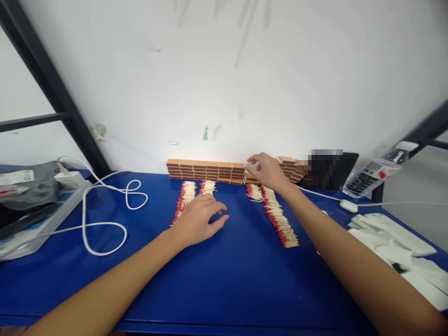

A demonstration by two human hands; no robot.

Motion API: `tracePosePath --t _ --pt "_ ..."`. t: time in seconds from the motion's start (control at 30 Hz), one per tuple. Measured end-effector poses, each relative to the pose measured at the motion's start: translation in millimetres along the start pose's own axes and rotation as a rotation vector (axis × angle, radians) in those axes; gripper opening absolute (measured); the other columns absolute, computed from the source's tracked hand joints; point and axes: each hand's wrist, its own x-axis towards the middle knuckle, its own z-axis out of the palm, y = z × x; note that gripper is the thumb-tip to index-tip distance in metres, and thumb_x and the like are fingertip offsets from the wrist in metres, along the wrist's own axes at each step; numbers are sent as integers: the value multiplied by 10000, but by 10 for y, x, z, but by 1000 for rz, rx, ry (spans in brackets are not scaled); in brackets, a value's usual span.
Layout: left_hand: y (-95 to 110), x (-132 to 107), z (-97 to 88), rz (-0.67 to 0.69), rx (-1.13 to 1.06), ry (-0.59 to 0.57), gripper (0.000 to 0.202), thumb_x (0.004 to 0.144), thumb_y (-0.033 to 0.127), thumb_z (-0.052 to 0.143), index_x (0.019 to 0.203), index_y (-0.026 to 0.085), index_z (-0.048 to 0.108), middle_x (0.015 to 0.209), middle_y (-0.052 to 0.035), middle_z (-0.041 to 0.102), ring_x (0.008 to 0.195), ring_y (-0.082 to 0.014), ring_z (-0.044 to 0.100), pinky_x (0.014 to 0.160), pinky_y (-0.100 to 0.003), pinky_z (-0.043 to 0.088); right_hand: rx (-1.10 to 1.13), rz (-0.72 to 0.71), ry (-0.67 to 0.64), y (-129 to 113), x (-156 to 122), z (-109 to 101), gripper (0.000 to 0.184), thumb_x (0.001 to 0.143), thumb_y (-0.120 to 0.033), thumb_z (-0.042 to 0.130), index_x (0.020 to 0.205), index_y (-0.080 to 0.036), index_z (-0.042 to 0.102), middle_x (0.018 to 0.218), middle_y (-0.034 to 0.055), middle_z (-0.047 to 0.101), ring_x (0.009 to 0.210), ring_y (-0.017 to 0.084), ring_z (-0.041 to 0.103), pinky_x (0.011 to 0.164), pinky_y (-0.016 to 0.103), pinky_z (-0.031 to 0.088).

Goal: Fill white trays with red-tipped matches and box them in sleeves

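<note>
White wall (210,93) closes off the back; dark posts (49,79) at both sides. Blue tabletop (224,284) in front of it, open surface between the forearms down to the front edge; left end bounded by cable (84,214) and packaging (42,186), right end by white paper pieces (388,242) and a tilted bottle (381,170). Long matchbox stack (196,170) sits along the wall, ahead of both hands; second stack (289,162) to its right, partly behind the right hand. Right hand (266,170): fingers half curled, thumb and index at the long stack's right end; can't tell if they grip it. Left hand (199,219): loosely spread, nothing seen in it, covering the near part of the left match rows (188,189), well short of the stack. Right match rows (278,219): longer one slants toward the near right, beside the right forearm; shorter one just below the right hand. All red heads point left.
</note>
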Motion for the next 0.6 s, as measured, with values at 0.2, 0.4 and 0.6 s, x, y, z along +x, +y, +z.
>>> tracePosePath --t 0.2,0.4,0.6 --pt "8 11 -5 12 3 6 121 1015 254 641 1068 202 736 938 -62 781 934 -254 712 864 -426 585 -64 186 52 373 -563 -877 333 933 -527 678 871 -219 788 815 102 781 758 273 705 758 425 551" --pt "43 6 -7 15 3 -17 142 1017 295 656 1088 205 739 970 -63 784 970 -259 714 891 -439 586 27 387 -434 1123 -1084 -1344 294 699 -380 929 901 -179 857 902 215 815 762 296 744 696 431 572" --pt "17 1 -12 -1 -19 -21 127 1015 277 670 1081 199 745 960 -56 786 951 -245 708 873 -424 593 50 506 -611 1466 -1110 -1152 118 637 -216 857 750 -208 828 764 151 805 685 306 743 647 431 576"
